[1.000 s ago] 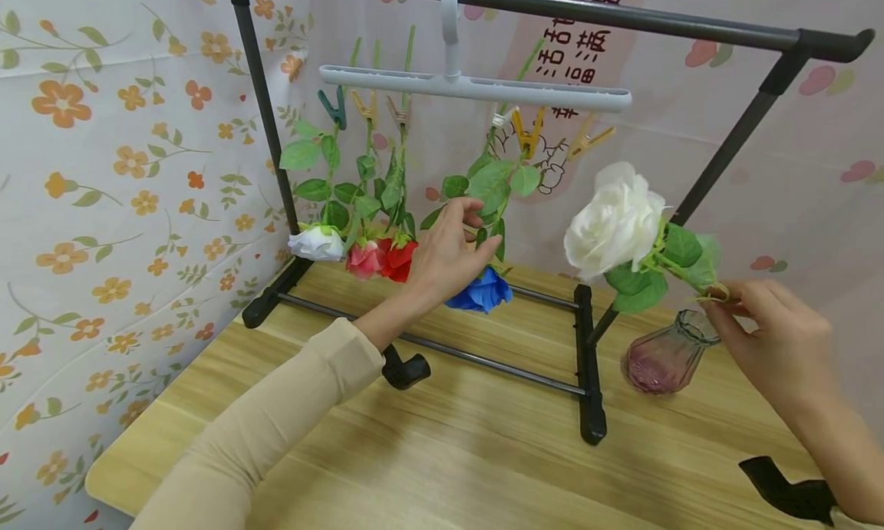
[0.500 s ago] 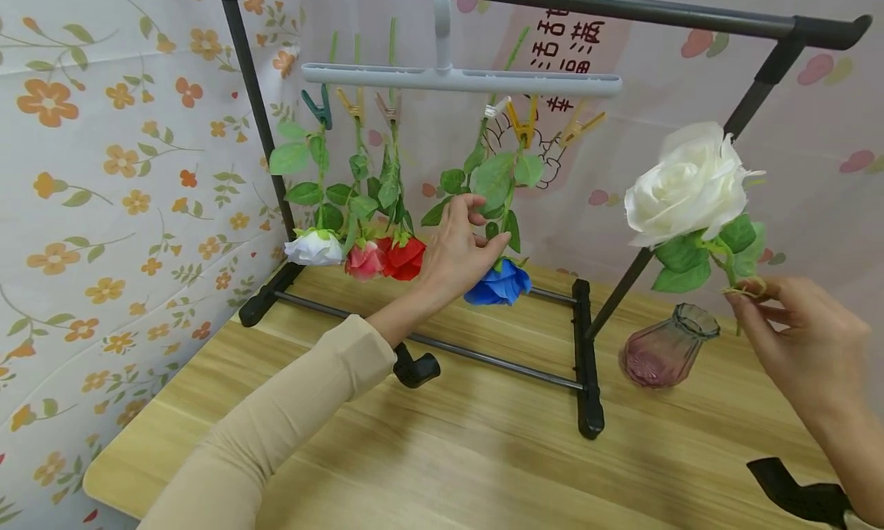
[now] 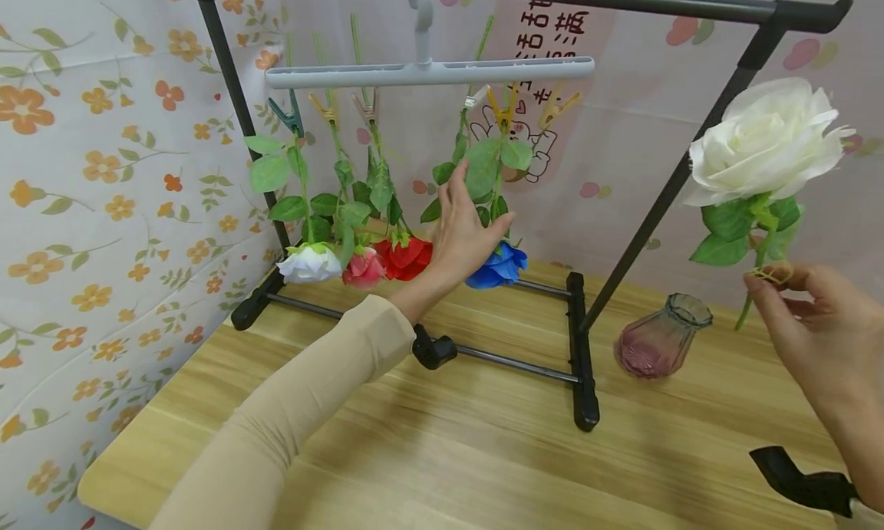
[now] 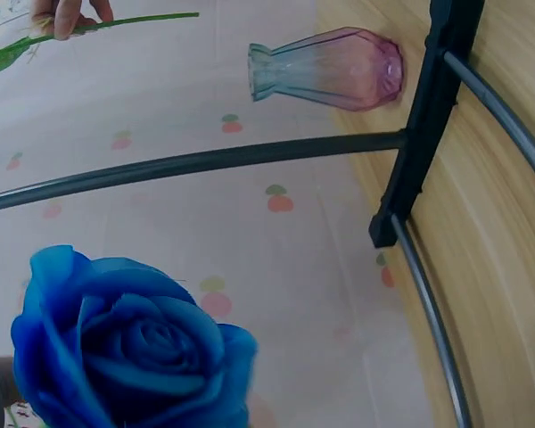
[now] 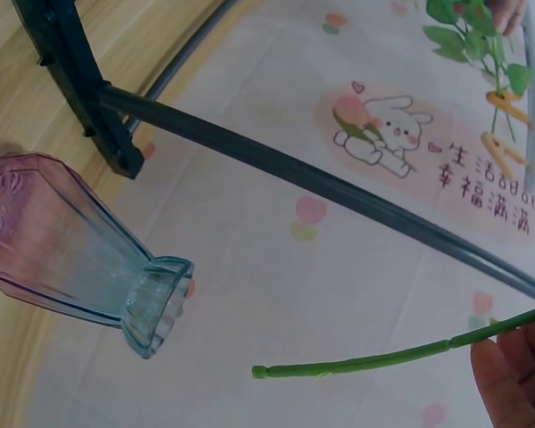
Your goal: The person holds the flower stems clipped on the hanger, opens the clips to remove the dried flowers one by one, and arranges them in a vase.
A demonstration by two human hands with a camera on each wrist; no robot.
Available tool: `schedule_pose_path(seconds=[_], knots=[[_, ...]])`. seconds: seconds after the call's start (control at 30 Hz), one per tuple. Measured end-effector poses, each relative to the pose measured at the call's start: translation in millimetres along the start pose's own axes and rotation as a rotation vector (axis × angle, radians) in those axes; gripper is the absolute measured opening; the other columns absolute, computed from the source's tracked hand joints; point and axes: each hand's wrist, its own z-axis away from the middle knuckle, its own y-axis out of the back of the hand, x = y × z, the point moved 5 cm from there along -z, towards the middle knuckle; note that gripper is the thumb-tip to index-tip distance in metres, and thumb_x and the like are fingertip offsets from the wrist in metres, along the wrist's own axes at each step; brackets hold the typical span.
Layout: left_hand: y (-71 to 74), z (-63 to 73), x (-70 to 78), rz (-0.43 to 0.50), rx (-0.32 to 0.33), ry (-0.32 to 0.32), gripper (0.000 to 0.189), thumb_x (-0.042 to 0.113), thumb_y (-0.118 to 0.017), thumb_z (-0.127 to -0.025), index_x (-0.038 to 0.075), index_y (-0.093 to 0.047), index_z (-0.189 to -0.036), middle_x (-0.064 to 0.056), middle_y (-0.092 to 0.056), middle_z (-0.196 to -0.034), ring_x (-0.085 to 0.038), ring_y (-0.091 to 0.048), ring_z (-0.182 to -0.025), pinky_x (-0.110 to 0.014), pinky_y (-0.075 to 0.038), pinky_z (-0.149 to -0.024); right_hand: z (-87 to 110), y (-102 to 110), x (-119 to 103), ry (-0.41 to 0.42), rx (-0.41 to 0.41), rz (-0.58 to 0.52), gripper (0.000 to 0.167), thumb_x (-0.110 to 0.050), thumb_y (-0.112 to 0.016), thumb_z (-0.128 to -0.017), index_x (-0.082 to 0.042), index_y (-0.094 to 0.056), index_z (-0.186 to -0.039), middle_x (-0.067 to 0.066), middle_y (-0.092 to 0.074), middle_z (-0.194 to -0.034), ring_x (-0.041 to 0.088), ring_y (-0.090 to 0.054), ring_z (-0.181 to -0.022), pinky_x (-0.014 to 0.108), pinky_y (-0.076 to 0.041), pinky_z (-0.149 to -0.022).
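My right hand point(image 3: 829, 334) pinches the stem of a white artificial rose point(image 3: 766, 143) between thumb and fingers. Its bloom points up, and the cut end of the green stem point(image 5: 374, 361) sticks out below the fingers. My left hand point(image 3: 459, 227) has its fingers extended beside the leaves of a blue rose point(image 3: 499, 266), which hangs upside down from a clothespin. A ribbed glass vase point(image 3: 663, 337), pink fading to blue-grey, stands on the table to the left of and below my right hand.
A grey hanger point(image 3: 428, 72) hangs from a black rack point(image 3: 718, 116). White point(image 3: 311, 263), pink point(image 3: 364, 268) and red roses point(image 3: 406, 257) hang head down at its left, with another clothespin point(image 3: 558, 108) at its right. The rack's feet stand on the wooden table point(image 3: 442, 446).
My right hand has carried the white rose up and to the right, tipping it more upright. The fingers of my left hand have straightened beside the blue rose's leaves.
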Motion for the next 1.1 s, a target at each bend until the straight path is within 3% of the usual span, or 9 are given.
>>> schedule_pose_path(seconds=[0.07, 0.27, 0.4, 0.53, 0.6, 0.7, 0.83, 0.97, 1.1], knots=[[-3.2, -2.7, -1.5, 0.011, 0.002, 0.033, 0.088, 0.03, -0.068, -0.086, 0.017, -0.009, -0.151, -0.011, -0.03, -0.142, -0.024, -0.052, -0.101, -0.029, -0.042, -0.057, -0.9, 0.0, 1.4, -0.026, 0.005, -0.01, 0.013, 0.006, -0.062, -0.086, 0.017, -0.059, -0.09, -0.043, -0.045, -0.094, -0.029, -0.044, -0.083, -0.005, -0.032, -0.074], [-6.7, -6.9, -3.3, 0.068, 0.011, 0.071, 0.083, 0.02, -0.067, -0.087, 0.017, -0.014, -0.151, -0.011, -0.039, -0.135, -0.018, -0.053, -0.085, -0.029, -0.042, -0.063, -2.8, -1.3, 7.8, -0.058, 0.051, -0.06, 0.021, -0.002, -0.061, -0.088, 0.019, -0.06, -0.09, -0.042, -0.048, -0.091, -0.025, -0.048, -0.083, -0.005, -0.034, -0.07], [-6.9, -6.6, -3.2, 0.124, -0.002, 0.06, 0.082, 0.016, -0.065, -0.087, 0.014, -0.014, -0.151, -0.013, -0.037, -0.14, -0.022, -0.052, -0.1, -0.035, -0.046, -0.082, -3.1, -2.4, 13.8, -0.084, 0.083, -0.078, 0.027, -0.006, -0.062, -0.089, 0.02, -0.06, -0.09, -0.042, -0.051, -0.087, -0.023, -0.049, -0.081, -0.005, -0.035, -0.067], [-6.9, -6.7, -4.8, 0.201, -0.013, 0.053, 0.08, 0.01, -0.062, -0.087, 0.011, -0.014, -0.15, -0.013, -0.034, -0.145, -0.025, -0.042, -0.126, -0.04, -0.038, -0.103, -1.8, -5.2, 21.1, -0.151, 0.102, -0.069, 0.021, -0.003, -0.062, -0.088, 0.018, -0.062, -0.092, -0.04, -0.052, -0.084, -0.024, -0.049, -0.075, -0.004, -0.035, -0.067], [-7.2, -7.2, -6.7, 0.238, -0.021, 0.062, 0.078, 0.008, -0.061, -0.087, 0.008, -0.015, -0.15, -0.015, -0.038, -0.142, -0.025, -0.04, -0.129, -0.038, -0.037, -0.105, -1.0, -7.7, 26.7, -0.189, 0.115, -0.075, 0.02, -0.002, -0.062, -0.088, 0.017, -0.062, -0.094, -0.038, -0.052, -0.084, -0.024, -0.05, -0.072, -0.004, -0.037, -0.066], [-8.8, -8.0, -10.0, 0.288, -0.041, 0.094, 0.075, 0.007, -0.06, -0.088, 0.004, -0.017, -0.149, -0.018, -0.047, -0.133, -0.026, -0.048, -0.121, -0.035, -0.043, -0.099, 0.2, -13.2, 38.2, -0.251, 0.142, -0.091, 0.02, -0.003, -0.061, -0.089, 0.015, -0.063, -0.096, -0.033, -0.052, -0.084, -0.022, -0.052, -0.07, -0.002, -0.04, -0.065], [-11.3, -8.1, -12.5, 0.336, -0.065, 0.143, 0.07, 0.014, -0.061, -0.089, 0.003, -0.023, -0.146, -0.017, -0.053, -0.127, -0.026, -0.052, -0.116, -0.033, -0.047, -0.094, 4.1, -21.2, 54.5, -0.335, 0.164, -0.08, 0.021, -0.007, -0.059, -0.091, 0.012, -0.063, -0.097, -0.03, -0.051, -0.084, -0.017, -0.052, -0.072, 0.0, -0.042, -0.065], [-15.2, -6.0, -11.8, 0.368, -0.079, 0.19, 0.077, 0.029, -0.066, -0.087, 0.009, -0.022, -0.147, -0.015, -0.05, -0.129, -0.027, -0.052, -0.114, -0.036, -0.049, -0.09, 9.3, -27.7, 69.1, -0.425, 0.192, -0.104, 0.018, -0.011, -0.058, -0.091, 0.005, -0.064, -0.096, -0.026, -0.052, -0.082, -0.013, -0.053, -0.072, 0.001, -0.044, -0.063], [-20.4, -4.2, -7.8, 0.301, -0.076, 0.212, 0.093, 0.038, -0.072, -0.081, 0.014, -0.016, -0.15, -0.013, -0.036, -0.143, -0.026, -0.04, -0.129, -0.043, -0.041, -0.101, 14.2, -33.8, 80.2, -0.502, 0.22, -0.175, 0.005, -0.011, -0.059, -0.09, -0.01, -0.063, -0.089, -0.017, -0.054, -0.078, -0.009, -0.054, -0.07, 0.004, -0.046, -0.061]])
